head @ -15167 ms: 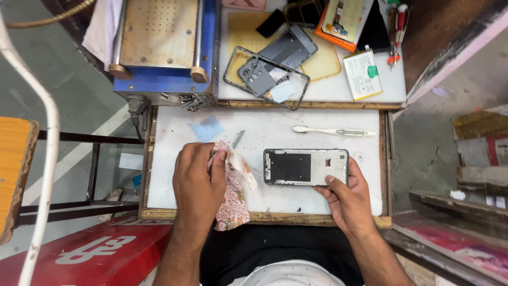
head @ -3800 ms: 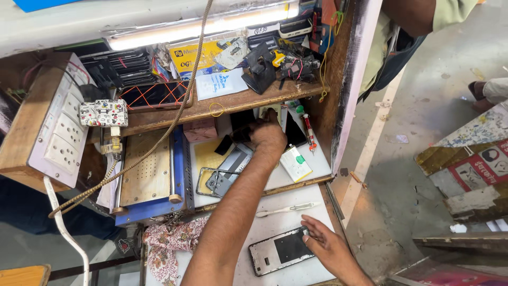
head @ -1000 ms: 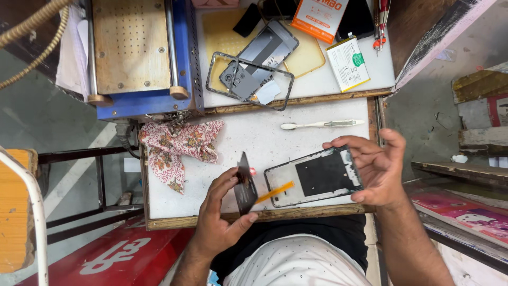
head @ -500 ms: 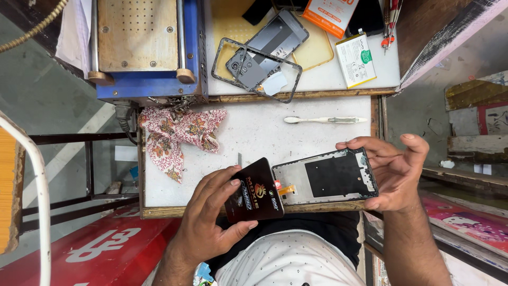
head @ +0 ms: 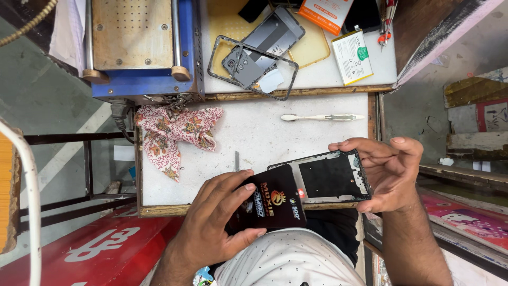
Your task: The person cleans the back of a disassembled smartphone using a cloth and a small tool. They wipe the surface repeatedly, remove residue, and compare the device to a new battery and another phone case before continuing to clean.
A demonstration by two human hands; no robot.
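Head view: over the white workbench (head: pixel 296 137), I am watching the right hand (head: pixel 389 172) cradling the phone frame (head: pixel 330 177) while the left hand (head: pixel 217 220) is pinching the black display panel (head: pixel 272 204); seating it squarely seems next.

The left hand (head: pixel 211 222) grips a black screen panel (head: pixel 272 204) at the white worktop's (head: pixel 296 143) near edge. Just beside it, the right hand (head: pixel 389 172) holds the phone frame (head: pixel 330 177). A floral cloth (head: pixel 174 132) lies on the worktop's left; a toothbrush (head: pixel 323 117) lies across its far side.
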